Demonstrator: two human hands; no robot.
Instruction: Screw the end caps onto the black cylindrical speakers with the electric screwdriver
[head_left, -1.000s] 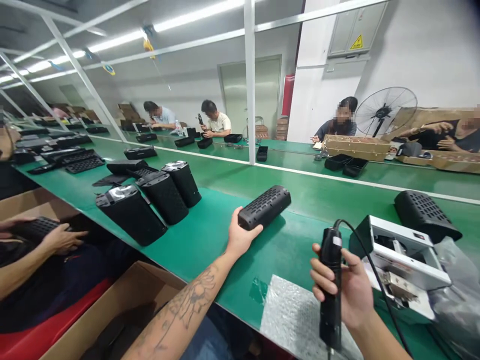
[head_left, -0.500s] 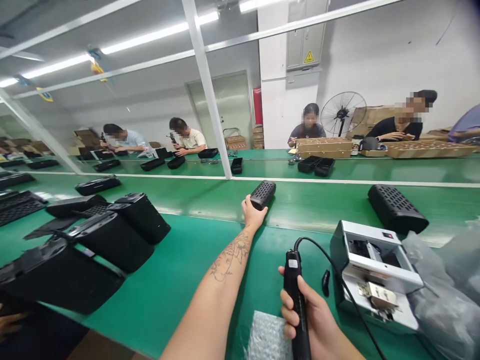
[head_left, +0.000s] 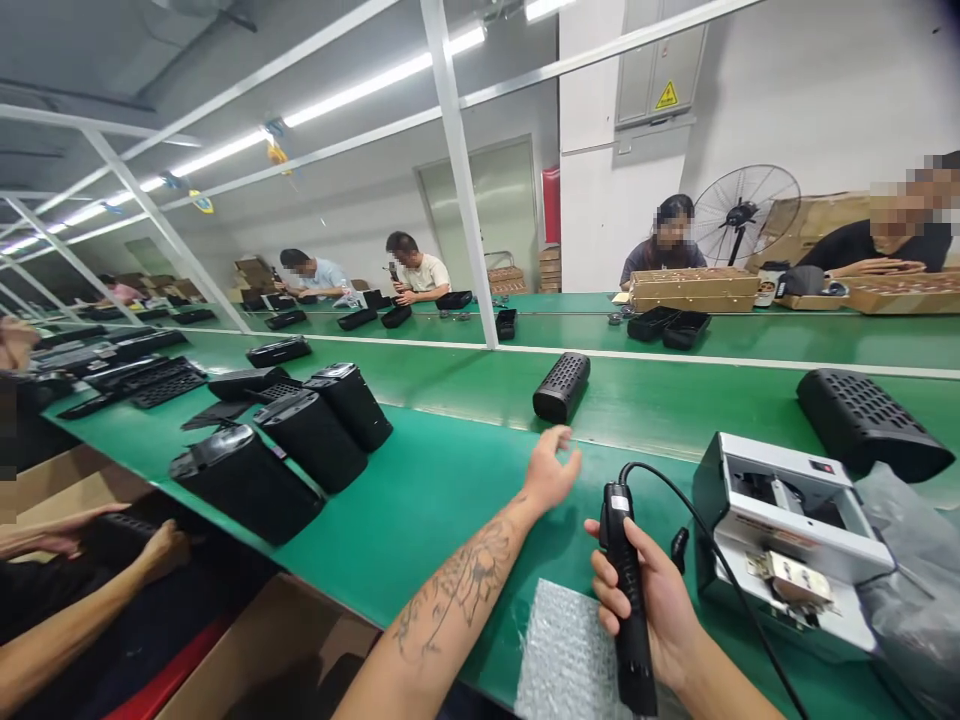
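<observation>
My left hand (head_left: 553, 468) is stretched forward over the green bench, empty, with its fingers apart. Just beyond its fingertips a black perforated housing (head_left: 562, 387) lies on the green belt, not touching the hand. My right hand (head_left: 651, 580) is wrapped round a black electric screwdriver (head_left: 628, 590), held cable end up. The cable loops from its top down to the right. Below the screwdriver, a sheet of bubble wrap (head_left: 566, 650) lies at the bench edge.
A white-and-grey screw feeder (head_left: 795, 550) stands at right, beside clear plastic bags (head_left: 919, 560). Behind it lies another perforated housing (head_left: 874, 420). Several black cases (head_left: 315, 440) stand at left. A co-worker's hands (head_left: 142, 550) hold a dark part at lower left. More people sit across the belt.
My left hand has let go of the black perforated housing and drawn back toward me. The view has turned left. My right hand still grips the screwdriver.
</observation>
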